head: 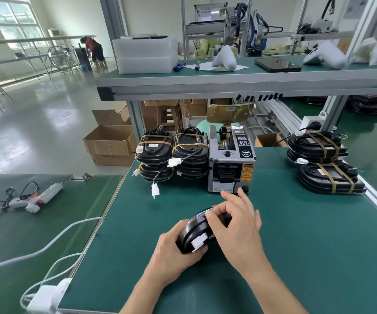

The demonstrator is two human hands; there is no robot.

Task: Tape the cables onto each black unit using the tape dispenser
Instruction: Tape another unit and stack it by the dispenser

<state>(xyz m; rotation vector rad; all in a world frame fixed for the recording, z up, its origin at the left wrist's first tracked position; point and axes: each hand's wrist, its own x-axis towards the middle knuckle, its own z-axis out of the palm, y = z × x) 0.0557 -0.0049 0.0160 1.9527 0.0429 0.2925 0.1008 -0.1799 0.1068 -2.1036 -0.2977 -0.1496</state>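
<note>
where fingers (214,215) curl, black unit (194,232) between

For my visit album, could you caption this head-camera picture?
Both hands, left and right, hold a black unit before the tape dispenser.

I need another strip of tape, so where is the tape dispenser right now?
The tape dispenser stands on the green mat straight ahead in the head view, just beyond the right hand, with stacked black units touching its left side.

tape dispenser (231,163) mid-table | unit stacks (172,155) left | taped units (325,164) right
</note>
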